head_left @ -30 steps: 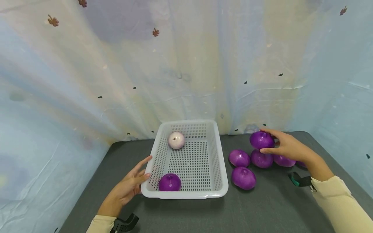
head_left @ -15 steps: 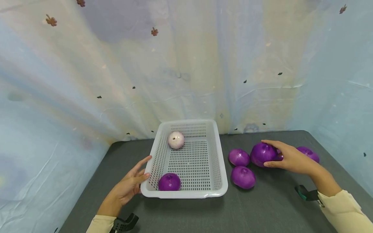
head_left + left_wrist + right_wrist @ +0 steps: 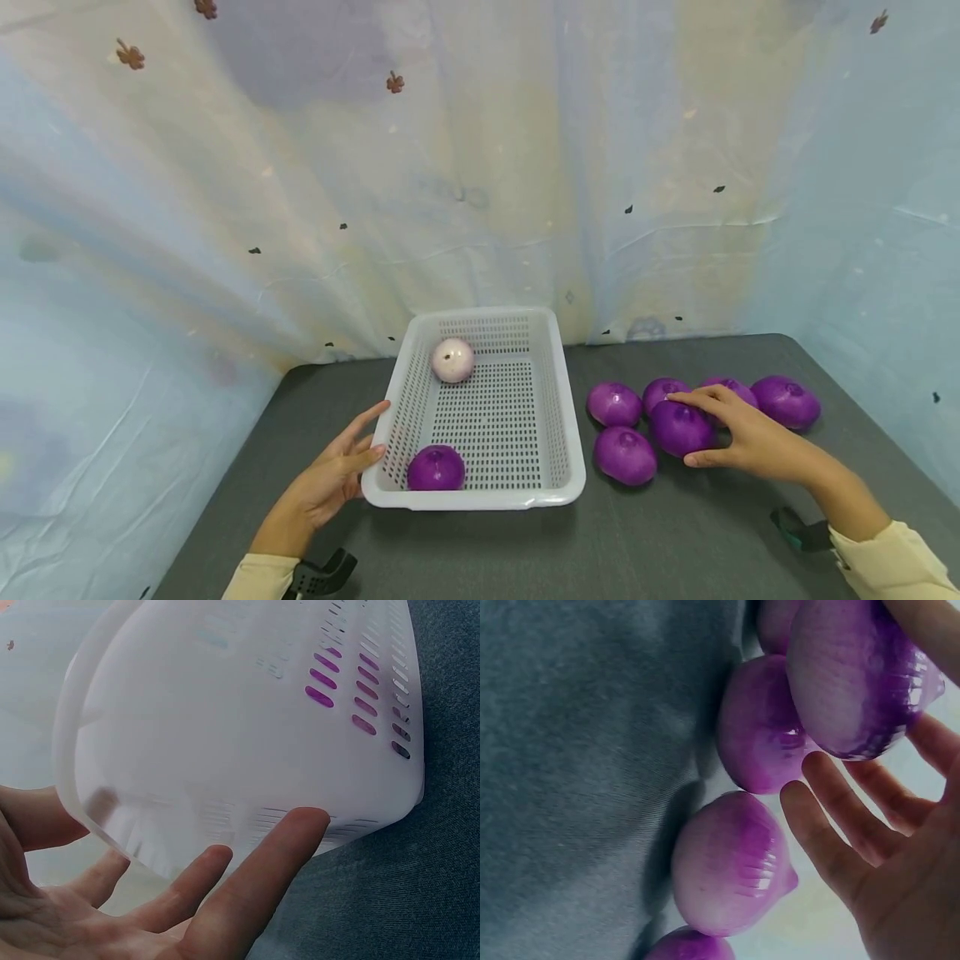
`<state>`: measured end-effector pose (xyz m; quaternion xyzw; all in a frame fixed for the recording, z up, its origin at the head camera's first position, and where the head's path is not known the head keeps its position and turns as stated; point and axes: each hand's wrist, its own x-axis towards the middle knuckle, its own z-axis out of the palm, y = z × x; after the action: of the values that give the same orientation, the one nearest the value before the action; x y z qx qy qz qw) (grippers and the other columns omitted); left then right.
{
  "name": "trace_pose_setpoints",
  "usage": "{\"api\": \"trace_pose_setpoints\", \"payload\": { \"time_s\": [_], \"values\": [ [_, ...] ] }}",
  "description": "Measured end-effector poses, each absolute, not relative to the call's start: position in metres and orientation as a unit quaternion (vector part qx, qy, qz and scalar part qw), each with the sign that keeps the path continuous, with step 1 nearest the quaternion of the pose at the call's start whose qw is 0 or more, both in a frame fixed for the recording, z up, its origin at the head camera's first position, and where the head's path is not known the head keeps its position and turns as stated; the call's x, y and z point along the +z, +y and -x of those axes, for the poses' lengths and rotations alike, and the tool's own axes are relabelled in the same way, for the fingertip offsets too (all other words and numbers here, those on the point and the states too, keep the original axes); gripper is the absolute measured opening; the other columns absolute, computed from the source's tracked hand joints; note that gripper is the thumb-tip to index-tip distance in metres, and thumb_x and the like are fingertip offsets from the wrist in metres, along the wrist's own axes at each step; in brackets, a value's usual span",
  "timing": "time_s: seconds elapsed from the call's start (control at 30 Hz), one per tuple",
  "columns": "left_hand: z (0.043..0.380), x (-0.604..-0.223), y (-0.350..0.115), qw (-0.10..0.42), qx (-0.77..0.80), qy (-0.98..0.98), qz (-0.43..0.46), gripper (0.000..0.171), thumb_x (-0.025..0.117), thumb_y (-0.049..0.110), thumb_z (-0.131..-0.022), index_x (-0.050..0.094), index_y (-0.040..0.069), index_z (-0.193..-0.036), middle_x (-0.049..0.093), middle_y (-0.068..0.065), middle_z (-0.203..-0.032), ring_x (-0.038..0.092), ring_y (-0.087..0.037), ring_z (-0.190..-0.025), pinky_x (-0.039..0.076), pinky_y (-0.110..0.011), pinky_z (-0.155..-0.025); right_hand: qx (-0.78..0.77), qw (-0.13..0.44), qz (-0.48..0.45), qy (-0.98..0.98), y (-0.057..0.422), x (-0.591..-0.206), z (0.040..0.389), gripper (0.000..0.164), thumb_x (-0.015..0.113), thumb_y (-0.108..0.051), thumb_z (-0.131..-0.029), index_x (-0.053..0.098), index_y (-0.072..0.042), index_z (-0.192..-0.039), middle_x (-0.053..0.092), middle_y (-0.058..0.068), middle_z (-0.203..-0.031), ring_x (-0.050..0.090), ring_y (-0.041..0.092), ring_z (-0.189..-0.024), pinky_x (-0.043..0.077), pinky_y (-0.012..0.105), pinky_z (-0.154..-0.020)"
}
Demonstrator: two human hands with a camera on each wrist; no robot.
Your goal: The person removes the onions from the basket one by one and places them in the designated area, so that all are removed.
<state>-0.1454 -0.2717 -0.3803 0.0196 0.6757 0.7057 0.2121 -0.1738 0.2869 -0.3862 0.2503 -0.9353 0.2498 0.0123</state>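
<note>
In the head view, my right hand (image 3: 757,437) holds a glossy purple onion (image 3: 682,428) between thumb and fingers, in front of a row of other purple onions. The right wrist view shows this held onion (image 3: 847,682) at the upper right, overlapping another purple onion (image 3: 761,731). My left hand (image 3: 326,479) touches the left side of a white perforated plastic basket (image 3: 570,450), its fingers extended along the outer wall. Inside the basket lie a pale onion (image 3: 453,361) at the back left and a purple onion (image 3: 436,468) at the front left.
Between the basket and my right hand sit two purple onions, one at the back (image 3: 614,404) and one nearer (image 3: 626,456). Another purple onion (image 3: 785,402) lies to the far right. A patterned curtain (image 3: 480,167) hangs behind the dark grey table (image 3: 637,542).
My right hand has brought the held onion from above the back row towards the front, uncovering onions behind it. The left hand and basket stay in place.
</note>
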Motion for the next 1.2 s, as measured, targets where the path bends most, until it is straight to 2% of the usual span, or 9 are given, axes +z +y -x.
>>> {"api": "trace_pose_setpoints", "payload": {
  "time_s": [0.07, 0.27, 0.63, 0.73, 0.9, 1.07, 1.2],
  "values": [
    [0.145, -0.38, -0.271, 0.211, 0.707, 0.675, -0.018, 0.072, 0.055, 0.018, -0.097, 0.012, 0.036, -0.152, 0.022, -0.023, -0.154, 0.057, -0.03, -0.117, 0.055, -0.05, -0.081, 0.25, 0.009, -0.255, -0.934, 0.287, -0.388, 0.173, 0.079, 0.075, -0.05, -0.074, 0.045, -0.021, -0.141, 0.046, 0.013, -0.126, 0.051, 0.035, -0.114, 0.049, 0.053, -0.082],
    [0.145, -0.38, -0.271, 0.207, 0.705, 0.678, -0.02, 0.072, 0.055, 0.018, -0.097, 0.012, 0.035, -0.152, 0.022, -0.024, -0.155, 0.058, -0.031, -0.116, 0.054, -0.052, -0.081, 0.23, 0.016, -0.26, -0.938, 0.29, -0.397, 0.17, 0.08, 0.077, -0.051, -0.072, 0.046, -0.026, -0.141, 0.05, 0.002, -0.123, 0.051, 0.024, -0.113, 0.05, 0.048, -0.085],
    [0.145, -0.379, -0.271, 0.211, 0.705, 0.677, -0.024, 0.072, 0.054, 0.018, -0.097, 0.011, 0.035, -0.152, 0.021, -0.024, -0.155, 0.057, -0.031, -0.117, 0.054, -0.052, -0.081, 0.204, 0.061, -0.286, -0.934, 0.294, -0.409, 0.169, 0.075, 0.077, -0.05, -0.071, 0.051, -0.022, -0.137, 0.056, -0.003, -0.122, 0.051, 0.012, -0.112, 0.052, 0.042, -0.085],
    [0.145, -0.379, -0.271, 0.211, 0.705, 0.676, -0.024, 0.072, 0.054, 0.018, -0.097, 0.011, 0.035, -0.152, 0.021, -0.023, -0.154, 0.057, -0.031, -0.117, 0.055, -0.051, -0.081, 0.201, 0.055, -0.281, -0.937, 0.295, -0.408, 0.169, 0.078, 0.077, -0.052, -0.07, 0.05, -0.023, -0.137, 0.056, -0.004, -0.126, 0.05, 0.014, -0.116, 0.051, 0.042, -0.087],
    [0.145, -0.381, -0.27, 0.21, 0.705, 0.677, -0.023, 0.073, 0.055, 0.018, -0.097, 0.011, 0.035, -0.152, 0.022, -0.023, -0.154, 0.058, -0.031, -0.116, 0.054, -0.052, -0.081, 0.217, 0.025, -0.265, -0.939, 0.297, -0.398, 0.167, 0.08, 0.074, -0.055, -0.072, 0.047, -0.022, -0.139, 0.052, 0.001, -0.13, 0.054, 0.023, -0.114, 0.052, 0.039, -0.084],
    [0.145, -0.381, -0.27, 0.212, 0.704, 0.678, -0.024, 0.073, 0.055, 0.018, -0.097, 0.011, 0.036, -0.152, 0.022, -0.022, -0.154, 0.058, -0.031, -0.117, 0.055, -0.052, -0.08, 0.233, 0.01, -0.253, -0.939, 0.29, -0.376, 0.167, 0.076, 0.071, -0.053, -0.077, 0.044, -0.021, -0.141, 0.047, 0.005, -0.134, 0.051, 0.03, -0.121, 0.049, 0.049, -0.088],
    [0.145, -0.381, -0.272, 0.21, 0.703, 0.679, -0.023, 0.072, 0.055, 0.018, -0.097, 0.012, 0.037, -0.152, 0.024, -0.022, -0.153, 0.058, -0.031, -0.116, 0.055, -0.051, -0.08, 0.237, 0.016, -0.266, -0.934, 0.266, -0.357, 0.171, 0.071, 0.07, -0.051, -0.08, 0.043, -0.029, -0.141, 0.045, 0.002, -0.137, 0.049, 0.028, -0.125, 0.047, 0.051, -0.092]
  ]
}}
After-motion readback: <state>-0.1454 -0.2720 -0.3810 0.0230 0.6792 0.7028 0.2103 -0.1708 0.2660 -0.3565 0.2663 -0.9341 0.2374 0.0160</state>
